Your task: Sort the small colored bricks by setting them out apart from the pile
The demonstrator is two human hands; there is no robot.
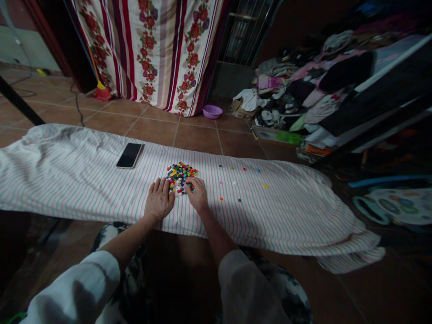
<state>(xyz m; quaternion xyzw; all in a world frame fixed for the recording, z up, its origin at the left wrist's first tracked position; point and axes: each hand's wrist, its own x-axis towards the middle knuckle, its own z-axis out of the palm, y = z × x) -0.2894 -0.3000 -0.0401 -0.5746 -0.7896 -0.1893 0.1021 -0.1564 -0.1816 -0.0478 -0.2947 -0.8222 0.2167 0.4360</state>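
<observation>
Head view: my fingers are at a pile of bright bits [180, 171].
My left grip [159, 198] lies flat, fingers straight, by the pile's left side. My right grip [198, 193] bends over the near right side, fingertips close together; I can't see if they pinch a bit. I think light pinches, one bit at a time, work best, with my left grip calm so the pile won't spread. The near edge of the counter [297, 216] is close to me. There's room to the right, past the loose bits [266, 185]; the phone [129, 155] sits left.
</observation>
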